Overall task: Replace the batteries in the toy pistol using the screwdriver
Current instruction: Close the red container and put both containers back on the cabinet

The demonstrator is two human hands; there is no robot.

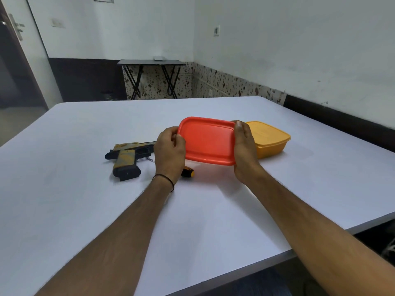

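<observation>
The toy pistol (128,155) lies flat on the table, just to the outside of the left hand (170,152). Its barrel runs crosswise, the muzzle end passing behind the left knuckles, and the grip points back toward the person. It is hard moulded plastic, black, mottled with worn tan and bluish paint, and the butt is blocky.

The screwdriver (188,171) lies beneath the left wrist, also crosswise. Its thin metal tip shows on the pistol side and its rounded black-and-yellow handle on the inner side. The left hand is plainly the nearer to both; the right would have to cross over.

Neither hand is free. The left fingers curl over one short end of a red plastic box (208,141), and the right hand (243,146) clamps the other end, thumb along the edge and fingers hidden underneath. The box is smooth, with rounded corners and the lid on, and its near edge looks tipped up off the surface. It probably holds the batteries, so opening it or setting it down comes first.

A similar yellow box (271,138) sits just beyond the right fingers on the matte white table (85,210).
</observation>
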